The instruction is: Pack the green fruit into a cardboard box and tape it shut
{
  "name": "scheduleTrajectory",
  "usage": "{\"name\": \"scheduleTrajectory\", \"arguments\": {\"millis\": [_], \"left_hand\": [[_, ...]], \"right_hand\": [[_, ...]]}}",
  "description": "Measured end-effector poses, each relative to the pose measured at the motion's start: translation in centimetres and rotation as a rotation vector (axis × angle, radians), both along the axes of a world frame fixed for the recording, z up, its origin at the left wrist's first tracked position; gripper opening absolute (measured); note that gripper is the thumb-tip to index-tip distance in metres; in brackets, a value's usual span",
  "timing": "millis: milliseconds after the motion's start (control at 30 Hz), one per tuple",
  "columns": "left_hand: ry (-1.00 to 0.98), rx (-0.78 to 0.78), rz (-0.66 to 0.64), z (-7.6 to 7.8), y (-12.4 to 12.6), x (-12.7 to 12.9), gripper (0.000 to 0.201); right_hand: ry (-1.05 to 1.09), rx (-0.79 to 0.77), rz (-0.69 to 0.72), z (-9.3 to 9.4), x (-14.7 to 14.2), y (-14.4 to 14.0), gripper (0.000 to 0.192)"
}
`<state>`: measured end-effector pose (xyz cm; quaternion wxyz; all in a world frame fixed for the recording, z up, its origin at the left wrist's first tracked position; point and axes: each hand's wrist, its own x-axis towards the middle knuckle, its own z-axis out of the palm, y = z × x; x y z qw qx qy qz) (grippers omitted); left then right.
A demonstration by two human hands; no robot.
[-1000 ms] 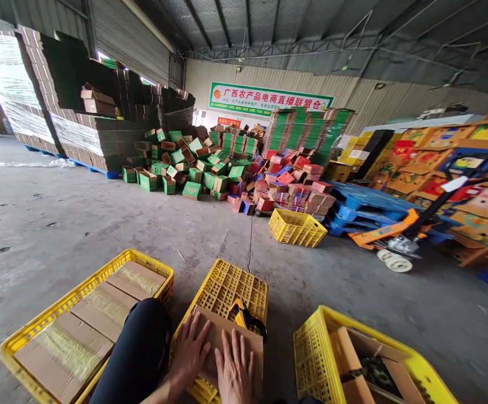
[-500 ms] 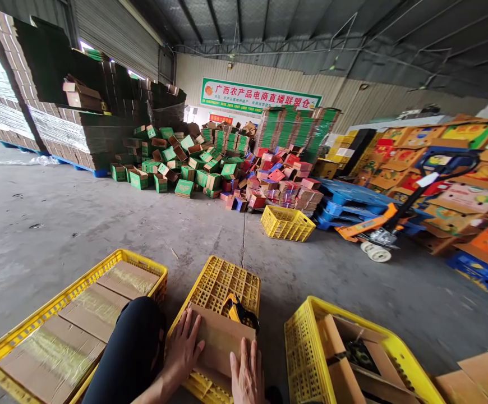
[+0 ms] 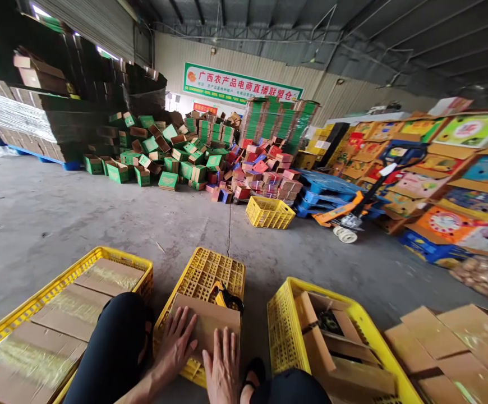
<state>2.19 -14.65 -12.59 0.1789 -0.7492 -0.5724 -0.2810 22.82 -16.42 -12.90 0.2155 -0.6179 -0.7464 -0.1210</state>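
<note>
Both hands laid flat, fingers spread, nothing gripped: left hand (image 3: 175,343) and right hand (image 3: 222,367) pressed on flat brown cardboard box (image 3: 207,325) atop upturned yellow plastic crate (image 3: 204,275); box long axis crosswise, directly under fingers.

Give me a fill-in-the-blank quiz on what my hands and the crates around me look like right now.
1. Both the left hand and the right hand lie flat on a ____ box.
2. That box rests on an upturned crate coloured ____.
3. The crate at far left holds boxes sealed with ____.
4. The tape gun sits just ____ the box.

Missing words: cardboard; yellow; tape; behind
</note>
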Motion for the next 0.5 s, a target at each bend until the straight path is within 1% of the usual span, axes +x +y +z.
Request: {"name": "scheduleTrajectory", "arguments": {"millis": [100, 267, 367, 500], "left_hand": [[-0.004, -0.006, -0.022, 0.0, -0.3, 0.0, 0.068], [-0.06, -0.03, -0.048, -0.2, -0.6, -0.1, 0.064], [-0.065, -0.058, -0.052, -0.6, -0.7, -0.1, 0.06], [-0.076, -0.107, -0.059, -0.9, -0.9, -0.2, 0.056]], "right_hand": [[-0.008, 0.039, 0.046, 0.7, -1.0, -1.1, 0.065], [0.019, -0.006, 0.072, 1.8, -2.2, -2.2, 0.061], [0.03, -0.081, 0.062, 2.6, -2.3, -2.2, 0.059], [0.044, -0.225, 0.022, 4.0, -2.1, -1.8, 0.055]]}}
